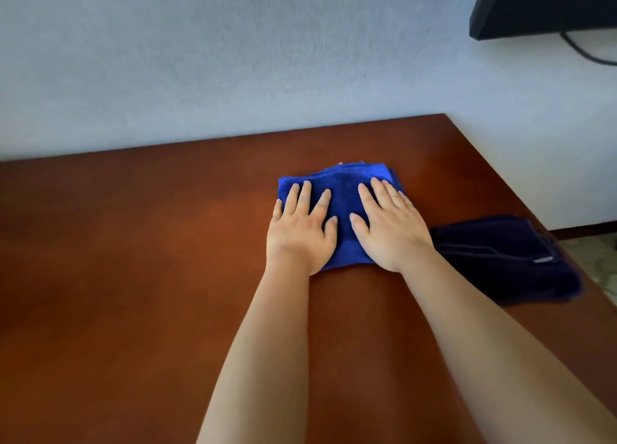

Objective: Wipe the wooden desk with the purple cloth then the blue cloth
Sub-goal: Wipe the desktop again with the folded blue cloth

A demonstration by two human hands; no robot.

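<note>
Two bare forearms reached forward from the bottom of the view across a reddish-brown wooden desk (133, 276). Both hands lay palm down on a bright blue cloth (344, 206), which was folded into a thick pad and sat flat on the desk, toward the far right corner and a little in from the far edge. Fingers of the left hand (302, 233) were straight and spread, pressing on the left half of the cloth, with the heel of the hand at its near edge. Beside it, the right hand (390, 230) pressed the right half in the same flat way, fingers straight and close together. Neither hand curled round the cloth; the thumbs pointed toward each other without touching.

Just to the right of the right wrist lay a dark purple cloth (507, 256), folded, resting at the desk's right edge with its outer side overhanging slightly. Behind the desk stood a pale wall (233, 59). At the upper right corner of the view hung a black object (541, 6) with a dark cable (584, 51) looping below it.
</note>
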